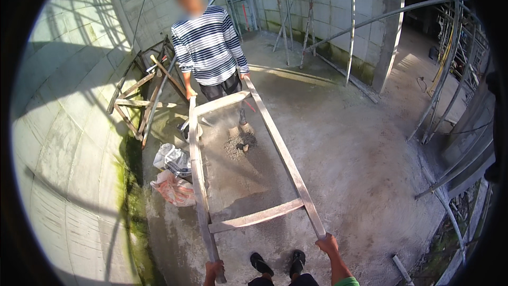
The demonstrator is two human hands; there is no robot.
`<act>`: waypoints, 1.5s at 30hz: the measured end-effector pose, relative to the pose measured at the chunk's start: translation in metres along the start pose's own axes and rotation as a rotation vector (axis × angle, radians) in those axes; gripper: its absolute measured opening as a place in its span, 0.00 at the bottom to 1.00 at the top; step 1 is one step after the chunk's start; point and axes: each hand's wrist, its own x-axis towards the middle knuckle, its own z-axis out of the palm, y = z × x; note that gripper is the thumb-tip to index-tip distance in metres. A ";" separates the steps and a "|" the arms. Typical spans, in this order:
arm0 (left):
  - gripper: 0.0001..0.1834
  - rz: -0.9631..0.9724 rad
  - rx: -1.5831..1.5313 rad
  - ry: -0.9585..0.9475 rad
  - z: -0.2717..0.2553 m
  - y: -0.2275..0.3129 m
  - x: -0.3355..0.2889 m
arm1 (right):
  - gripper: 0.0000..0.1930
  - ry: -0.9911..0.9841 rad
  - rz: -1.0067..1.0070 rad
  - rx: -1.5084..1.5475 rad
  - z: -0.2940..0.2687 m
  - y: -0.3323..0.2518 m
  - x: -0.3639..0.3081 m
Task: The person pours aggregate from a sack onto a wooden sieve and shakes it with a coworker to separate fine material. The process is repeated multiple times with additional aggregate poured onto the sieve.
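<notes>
A long wooden frame (278, 149), two side rails joined by two crossbars, is held up off the floor between me and another person. It looks like a sand screen, but I cannot clearly make out mesh between the bars. My left hand (214, 269) is closed round the near end of the left rail. At the near end of the right rail, my right hand (327, 244) grips the wood. The other person (211, 47), in a striped shirt, grasps the far ends with both hands. Through the frame shows a small heap of gravel (241, 145) on the floor.
Two crumpled sacks (173, 188) lie left of the frame. Wooden trestles and poles (145, 95) lean by the mossy left wall (79, 143). Metal props (352, 32) stand at the back, and more poles (450, 69) crowd the right side. A loose pole piece (402, 269) lies near right.
</notes>
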 end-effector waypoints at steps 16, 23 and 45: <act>0.15 0.122 0.353 0.106 0.067 0.106 -0.085 | 0.28 -0.078 0.093 0.011 -0.033 -0.010 0.002; 0.15 0.094 0.318 0.117 0.054 0.080 -0.096 | 0.28 -0.017 0.060 -0.062 -0.006 0.041 -0.014; 0.08 0.143 0.614 -0.356 -0.195 0.042 0.002 | 0.09 0.155 0.469 0.410 0.232 0.092 -0.272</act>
